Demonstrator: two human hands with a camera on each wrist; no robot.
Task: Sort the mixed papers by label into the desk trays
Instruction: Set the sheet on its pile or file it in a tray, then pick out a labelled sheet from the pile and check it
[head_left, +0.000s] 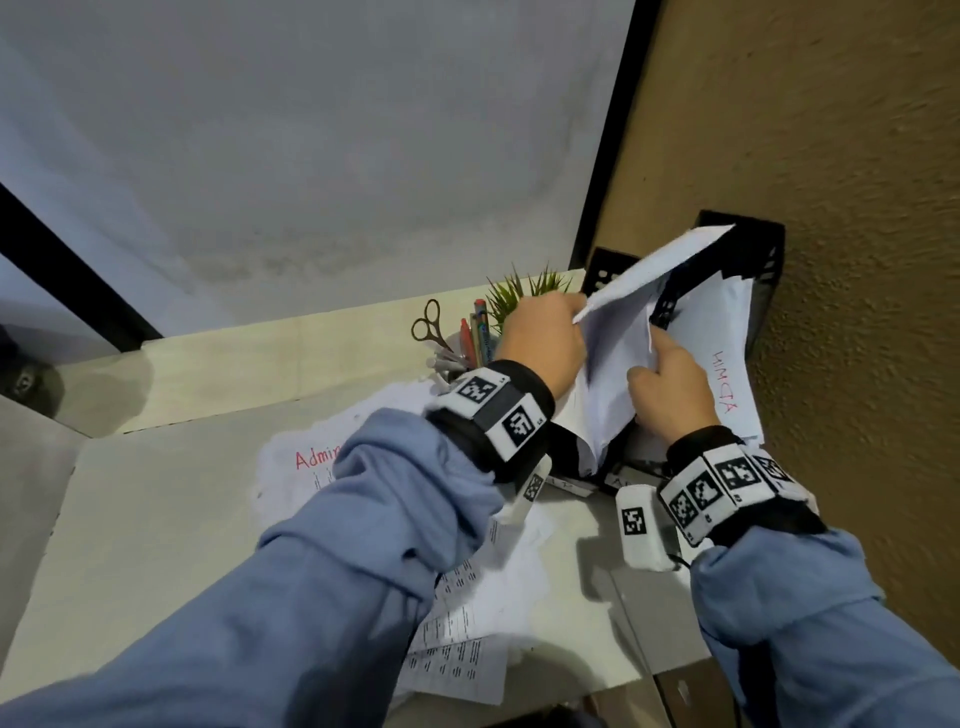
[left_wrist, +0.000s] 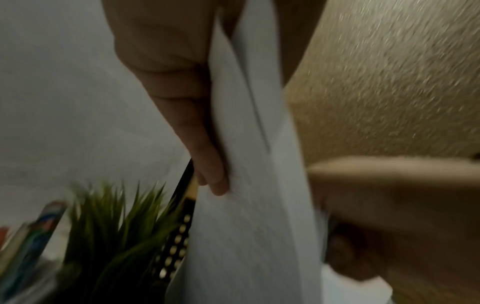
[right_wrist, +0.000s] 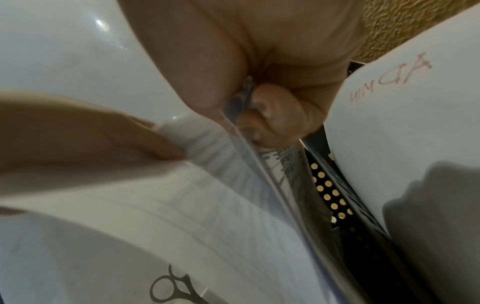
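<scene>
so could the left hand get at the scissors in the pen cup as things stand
Probably not yet: the left hand is gripping the sheets together with the right hand. The scissors stand uncovered just to its left, so the way looks free once it lets go.

left arm: reaches forward, blue sleeve, marker band on wrist | left hand (head_left: 545, 340): fingers curled, pinching white sheets (head_left: 623, 332) at their upper edge | right hand (head_left: 670, 387): just beside it, thumb and fingers pinching the same sheets lower down

2 hands (head_left: 545, 338), 1 scissors (head_left: 427, 323), 1 plant (head_left: 511, 296), approx. 3 black trays (head_left: 748, 244).
</scene>
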